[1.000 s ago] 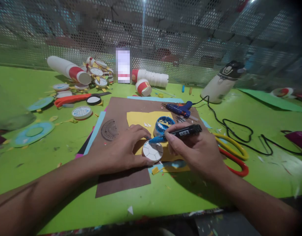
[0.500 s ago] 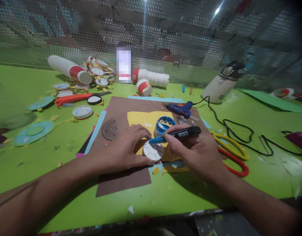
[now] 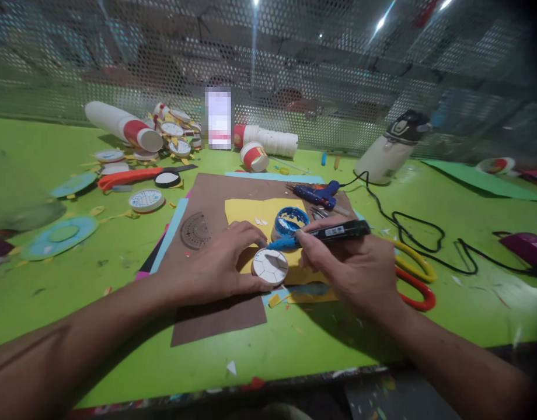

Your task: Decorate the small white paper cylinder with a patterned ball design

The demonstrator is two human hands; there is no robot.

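Left hand (image 3: 227, 255) holds the line-marked white disc (image 3: 271, 269) on yellow paper (image 3: 247, 212) — thumb near side, fingers far side — apparently to steady it. Right hand (image 3: 360, 265) grips a blue-ended marker (image 3: 344, 231) pen-fashion, presumably for control; nib contact unclear.

That white disc (image 3: 270, 266), black-lined and blue-dotted, lies inside the curled left hand (image 3: 227, 262); the blue-tipped black marker (image 3: 334, 231) slants from the right hand (image 3: 360, 271).
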